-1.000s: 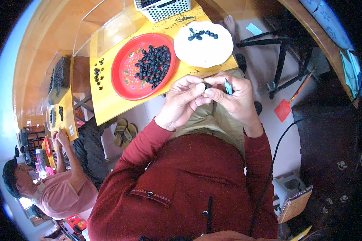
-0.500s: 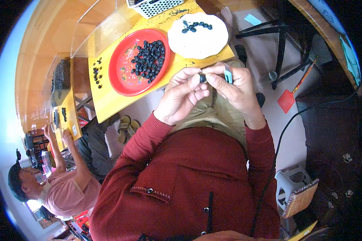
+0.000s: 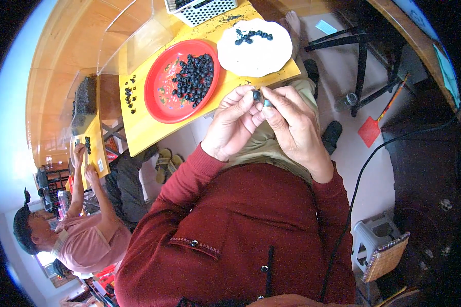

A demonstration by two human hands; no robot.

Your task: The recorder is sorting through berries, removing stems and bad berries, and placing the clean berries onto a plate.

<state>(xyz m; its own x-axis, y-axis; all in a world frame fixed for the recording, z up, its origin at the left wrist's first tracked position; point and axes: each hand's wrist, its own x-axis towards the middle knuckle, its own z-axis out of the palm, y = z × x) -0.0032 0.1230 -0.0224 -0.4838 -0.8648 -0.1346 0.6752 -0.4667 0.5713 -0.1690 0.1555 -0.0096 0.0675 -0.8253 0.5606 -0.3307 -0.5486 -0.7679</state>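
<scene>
I can't see most of the teal tool (image 3: 267,103) because the right hand (image 3: 295,127) hides it. The top edge cuts off the white basket (image 3: 210,14). The dark crumbs (image 3: 233,18) are too small for me to name.

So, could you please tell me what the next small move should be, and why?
I would probably bring the small teal tool in the right hand against the dark round piece, since the left hand pinches that piece at the fingertips and the tool shows close beside it.
</scene>
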